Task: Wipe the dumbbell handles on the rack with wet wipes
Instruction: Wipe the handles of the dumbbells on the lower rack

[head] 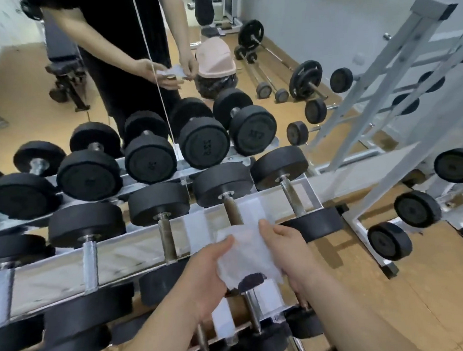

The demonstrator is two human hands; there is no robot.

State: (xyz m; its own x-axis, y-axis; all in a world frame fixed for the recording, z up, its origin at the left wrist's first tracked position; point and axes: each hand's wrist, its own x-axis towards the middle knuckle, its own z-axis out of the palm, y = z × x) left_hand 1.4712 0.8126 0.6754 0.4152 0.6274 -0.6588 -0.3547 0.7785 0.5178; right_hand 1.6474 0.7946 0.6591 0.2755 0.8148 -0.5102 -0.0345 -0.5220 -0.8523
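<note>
Flattening the thin white wet wipe fully is advised; it is pinched between left hand and right hand, over the near-right rusty steel dumbbell handle on the silver metal rack.

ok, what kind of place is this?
Probably a gym free-weights area: a tiered rack of black dumbbells, plate-loaded barbells lying on the floor, and a second dumbbell rack at right.

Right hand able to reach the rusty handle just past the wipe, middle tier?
Probably yes. The right hand grips the wet wipe together with the left hand, right at the near end of that rusty handle; its shaft is bare, with nothing lying across it.
</note>
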